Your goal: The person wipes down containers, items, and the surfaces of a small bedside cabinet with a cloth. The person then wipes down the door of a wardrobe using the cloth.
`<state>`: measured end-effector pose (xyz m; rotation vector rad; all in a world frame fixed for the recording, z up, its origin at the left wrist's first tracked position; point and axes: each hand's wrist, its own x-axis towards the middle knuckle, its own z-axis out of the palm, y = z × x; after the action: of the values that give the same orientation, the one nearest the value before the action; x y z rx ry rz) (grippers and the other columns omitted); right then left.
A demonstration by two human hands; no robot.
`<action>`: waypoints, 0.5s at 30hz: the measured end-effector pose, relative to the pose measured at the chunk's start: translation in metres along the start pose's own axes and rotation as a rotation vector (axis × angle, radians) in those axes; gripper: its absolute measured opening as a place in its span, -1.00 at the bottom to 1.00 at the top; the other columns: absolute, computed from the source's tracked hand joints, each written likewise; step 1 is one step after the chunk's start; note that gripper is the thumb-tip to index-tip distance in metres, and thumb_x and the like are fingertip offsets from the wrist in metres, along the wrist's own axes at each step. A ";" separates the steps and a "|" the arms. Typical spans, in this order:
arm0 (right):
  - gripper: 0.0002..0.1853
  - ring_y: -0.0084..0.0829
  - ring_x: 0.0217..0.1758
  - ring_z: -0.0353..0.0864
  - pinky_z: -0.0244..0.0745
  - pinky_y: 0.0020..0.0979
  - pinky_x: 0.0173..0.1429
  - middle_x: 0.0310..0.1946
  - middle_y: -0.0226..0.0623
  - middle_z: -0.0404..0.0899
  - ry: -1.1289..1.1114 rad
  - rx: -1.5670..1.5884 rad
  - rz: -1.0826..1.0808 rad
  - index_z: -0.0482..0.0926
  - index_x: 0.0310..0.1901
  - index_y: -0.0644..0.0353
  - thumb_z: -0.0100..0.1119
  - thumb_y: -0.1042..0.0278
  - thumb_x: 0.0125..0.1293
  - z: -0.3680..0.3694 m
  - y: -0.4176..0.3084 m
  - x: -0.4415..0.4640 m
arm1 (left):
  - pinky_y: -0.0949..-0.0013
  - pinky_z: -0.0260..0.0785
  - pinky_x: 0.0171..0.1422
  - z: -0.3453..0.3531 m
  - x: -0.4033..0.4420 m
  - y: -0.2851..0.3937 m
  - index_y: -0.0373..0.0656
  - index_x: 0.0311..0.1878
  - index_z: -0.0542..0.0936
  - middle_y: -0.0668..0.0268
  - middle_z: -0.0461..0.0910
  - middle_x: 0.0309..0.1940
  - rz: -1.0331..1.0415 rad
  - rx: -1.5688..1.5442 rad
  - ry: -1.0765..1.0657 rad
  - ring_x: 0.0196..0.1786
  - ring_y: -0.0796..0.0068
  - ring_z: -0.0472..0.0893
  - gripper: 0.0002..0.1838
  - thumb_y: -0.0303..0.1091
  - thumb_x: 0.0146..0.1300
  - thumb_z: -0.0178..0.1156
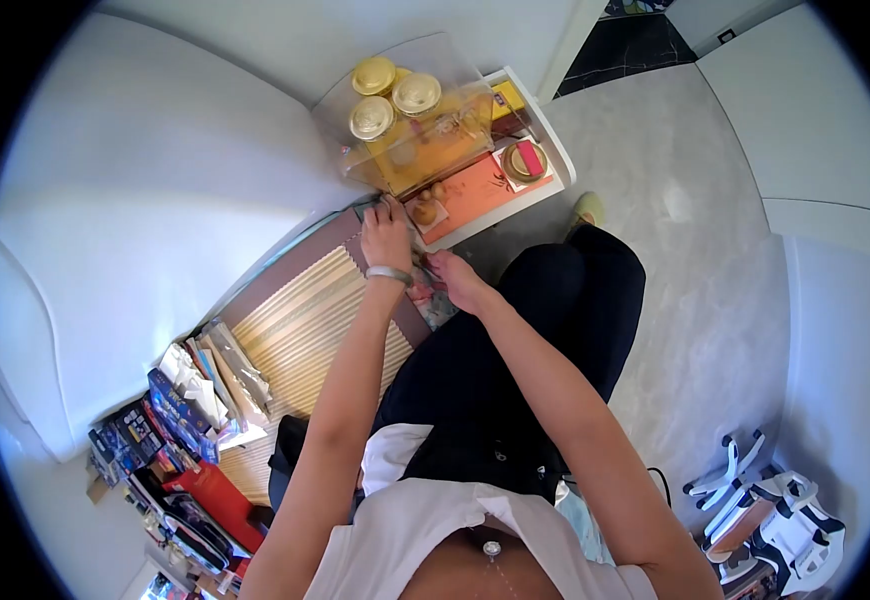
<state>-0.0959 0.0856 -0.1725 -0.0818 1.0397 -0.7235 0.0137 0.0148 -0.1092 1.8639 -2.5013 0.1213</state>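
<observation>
My left hand (385, 238), a pale bangle at its wrist, lies over the far corner of a slatted mat (300, 310) with a brown border. Its fingers are bent down at that corner, and whatever they grip is hidden. Close by on the right, my right hand (462, 283) has its fingertips drawn together at the mat's edge. They meet a patterned cloth (438, 307) that shows beneath the border. Both hands are just in front of a white bedside cabinet (465, 233) with an orange top surface.
Gold-lidded jars (417, 94) stand by a clear plastic panel on the cabinet, with a round tin (524, 160) beside them. Books and papers (220, 375) line the mat's left side. A white wall is at left; grey floor (685, 260) and a white chair base (790, 530) lie right.
</observation>
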 end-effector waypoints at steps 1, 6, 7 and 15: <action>-0.63 -0.41 0.13 0.43 0.26 -0.30 0.21 0.09 -0.38 0.51 -0.007 0.000 -0.002 0.47 0.11 0.13 -0.11 0.14 0.41 -0.002 0.003 0.004 | 0.29 0.47 0.07 0.004 -0.001 0.000 -0.18 -0.08 0.64 0.21 0.61 -0.16 0.060 0.002 -0.051 0.03 0.20 0.51 -0.72 -0.43 0.10 0.17; -0.68 -0.40 0.04 0.45 0.31 -0.30 0.11 0.01 -0.38 0.52 -0.056 0.034 -0.035 0.49 -0.01 0.11 -0.20 0.14 0.44 -0.001 0.000 -0.001 | 0.25 0.44 0.13 0.008 -0.032 0.011 -0.09 -0.23 0.70 0.29 0.65 -0.22 0.188 -0.095 -0.150 0.05 0.17 0.52 -0.74 -0.52 -0.05 0.23; -0.68 -0.40 0.04 0.45 0.31 -0.30 0.11 0.01 -0.38 0.52 -0.061 0.029 -0.037 0.49 -0.01 0.11 -0.20 0.14 0.44 -0.001 -0.001 -0.002 | 0.25 0.43 0.13 0.003 -0.036 0.013 -0.10 -0.30 0.70 0.29 0.66 -0.23 0.225 -0.128 -0.186 0.04 0.17 0.52 -0.80 -0.51 -0.06 0.24; -0.62 -0.39 0.13 0.44 0.32 -0.25 0.19 0.08 -0.35 0.51 -0.057 -0.040 -0.013 0.47 0.09 0.15 -0.21 0.15 0.42 -0.002 0.001 -0.003 | 0.21 0.37 0.16 0.003 0.006 0.000 -0.10 -0.09 0.65 0.26 0.66 -0.20 0.004 -0.031 -0.015 0.08 0.16 0.51 -0.70 -0.51 0.09 0.13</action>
<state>-0.0977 0.0887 -0.1717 -0.1434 1.0003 -0.7083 0.0124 0.0084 -0.1117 1.8559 -2.5017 0.0676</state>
